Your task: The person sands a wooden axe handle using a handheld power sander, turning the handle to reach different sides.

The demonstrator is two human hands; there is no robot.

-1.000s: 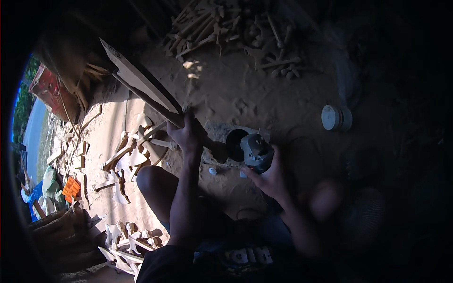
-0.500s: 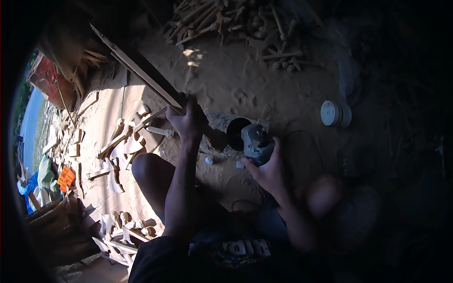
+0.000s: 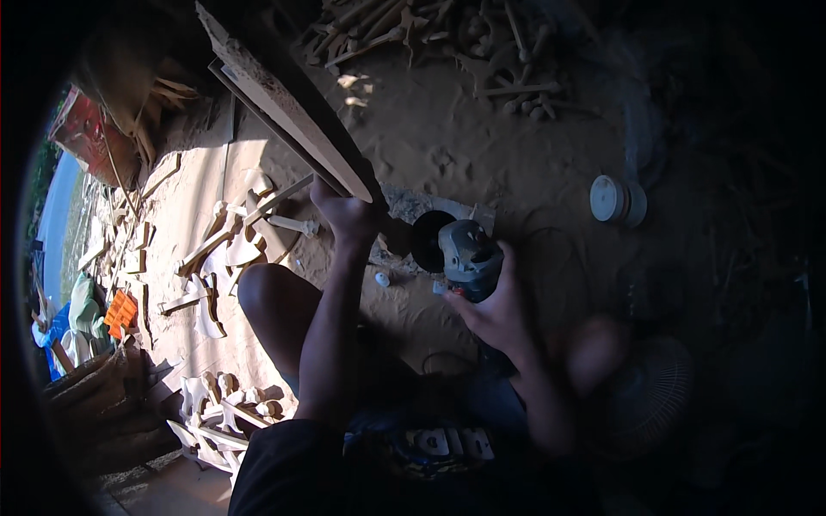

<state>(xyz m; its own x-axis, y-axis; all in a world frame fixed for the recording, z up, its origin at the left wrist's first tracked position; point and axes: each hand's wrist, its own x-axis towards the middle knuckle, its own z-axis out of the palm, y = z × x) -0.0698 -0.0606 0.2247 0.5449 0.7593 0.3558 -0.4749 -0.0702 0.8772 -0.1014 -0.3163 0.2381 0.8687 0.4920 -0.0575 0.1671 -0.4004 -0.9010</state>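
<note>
My left hand (image 3: 347,217) is closed around the near end of a long wooden piece (image 3: 301,129), which looks like boards lying together and slants up to the far left. My right hand (image 3: 501,316) grips the body of an angle grinder (image 3: 467,252). The grinder's dark round disc (image 3: 428,242) faces left, toward the left hand. From this view I cannot tell whether the disc touches a lower part of the wood or is spinning. Beneath them lies a pale, rough slab (image 3: 409,204) on the ground. A small white object (image 3: 382,279) rests near my left forearm.
Cut, pale wooden pieces (image 3: 206,305) lie scattered on the sunlit ground at left, with another heap (image 3: 225,413) nearer. A dark pile of wooden pieces (image 3: 516,82) lies at the back. White round containers (image 3: 609,199) stand at right. An orange block (image 3: 120,314) sits far left.
The long wooden piece has turned, showing more of its broad pale face, and its far end has swung up and right. The grinder and my right hand have barely moved.
</note>
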